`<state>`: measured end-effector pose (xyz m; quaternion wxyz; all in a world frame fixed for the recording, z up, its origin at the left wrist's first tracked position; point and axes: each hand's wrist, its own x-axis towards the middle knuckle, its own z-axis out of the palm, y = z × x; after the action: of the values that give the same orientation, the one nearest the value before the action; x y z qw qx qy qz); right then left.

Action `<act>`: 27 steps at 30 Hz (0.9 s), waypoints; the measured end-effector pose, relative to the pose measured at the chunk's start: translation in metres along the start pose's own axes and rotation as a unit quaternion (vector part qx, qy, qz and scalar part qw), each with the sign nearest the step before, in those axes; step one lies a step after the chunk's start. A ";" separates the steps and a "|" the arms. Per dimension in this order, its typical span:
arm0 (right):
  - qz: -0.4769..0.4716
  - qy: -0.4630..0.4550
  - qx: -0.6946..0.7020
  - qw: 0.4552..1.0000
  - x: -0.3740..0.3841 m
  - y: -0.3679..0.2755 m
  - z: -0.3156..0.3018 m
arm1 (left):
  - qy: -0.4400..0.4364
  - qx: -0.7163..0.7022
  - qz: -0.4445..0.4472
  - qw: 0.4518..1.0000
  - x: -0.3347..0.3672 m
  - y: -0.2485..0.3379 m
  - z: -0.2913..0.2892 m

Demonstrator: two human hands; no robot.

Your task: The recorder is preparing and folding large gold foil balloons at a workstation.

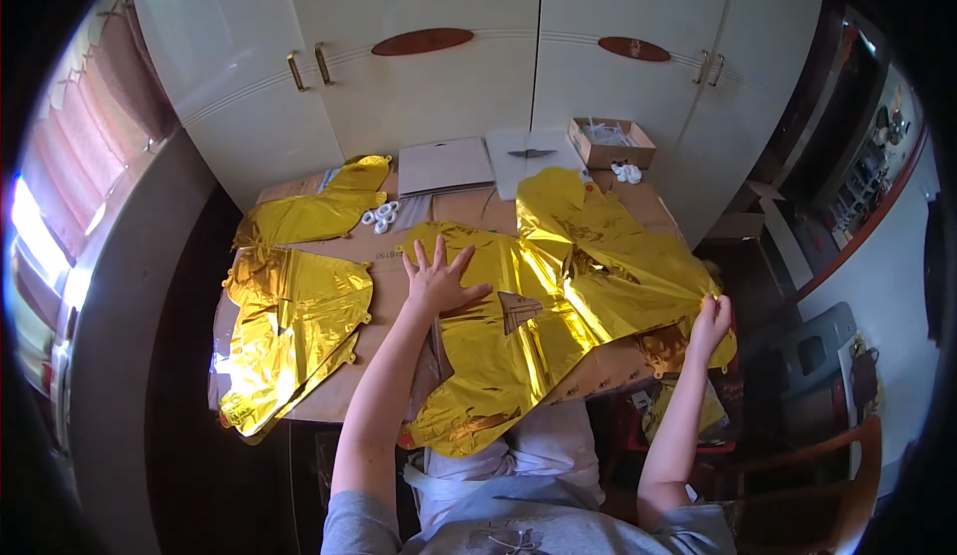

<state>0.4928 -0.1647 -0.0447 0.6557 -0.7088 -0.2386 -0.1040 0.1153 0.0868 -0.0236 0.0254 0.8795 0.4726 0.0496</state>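
A large flat gold foil balloon (488, 266) lies across the cardboard-covered table in front of me, with a small cut-out gap near its middle. My left hand (439, 279) rests on it with fingers spread wide. At the right, my right hand (710, 324) pinches the foil's edge and holds it stretched taut, with creases running toward the fingers. On the left side of the table lies another flat gold foil balloon (294, 321) with small tabs along its edge. Behind that one is a further gold foil piece (314, 211), partly folded.
White ribbon rolls (380, 218) sit near the far left foil. At the back are a grey flat folder (446, 167), a clear plastic sheet (533, 154) and a cardboard box (612, 143) of white strips. A wooden chair (857, 475) stands at right. Cabinets (419, 86) line the back.
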 end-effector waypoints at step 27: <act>-0.570 -0.557 0.058 0.601 -0.228 -0.156 0.051 | 0.085 -0.071 0.058 0.992 -0.058 -0.034 -0.045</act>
<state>0.2132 -0.1568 -0.0180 0.2429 -0.3106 -0.9186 -0.0275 0.0504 0.0568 0.0144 0.0444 0.8938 0.4168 0.1592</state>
